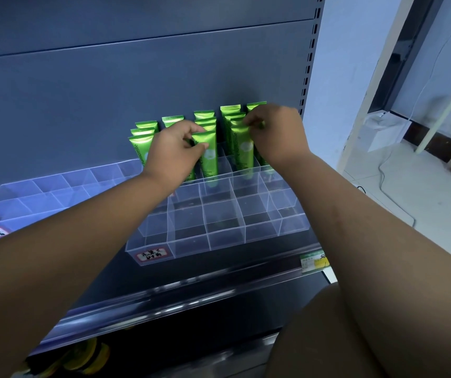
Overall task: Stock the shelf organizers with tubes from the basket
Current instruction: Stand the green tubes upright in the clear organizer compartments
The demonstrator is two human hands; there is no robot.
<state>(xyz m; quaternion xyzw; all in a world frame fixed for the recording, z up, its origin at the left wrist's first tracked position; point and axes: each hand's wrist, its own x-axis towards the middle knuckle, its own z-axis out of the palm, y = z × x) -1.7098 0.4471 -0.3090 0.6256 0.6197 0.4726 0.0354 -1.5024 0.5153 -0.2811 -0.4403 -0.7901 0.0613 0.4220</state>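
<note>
Free front cells in the clear organizer (208,227) — upright green tubes (140,146) crowding the back rows

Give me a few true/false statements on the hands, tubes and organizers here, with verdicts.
1. The left hand grips a green tube. True.
2. The right hand hangs free, touching nothing. False: its fingers pinch the top of a second tube.
3. The tubes fill the front row of the right organizer. False: they stand in its back rows; the front compartments hold nothing.
4. The left organizer shows no tubes. True.
5. A handwritten label sits on the right organizer's front wall. True.
</note>
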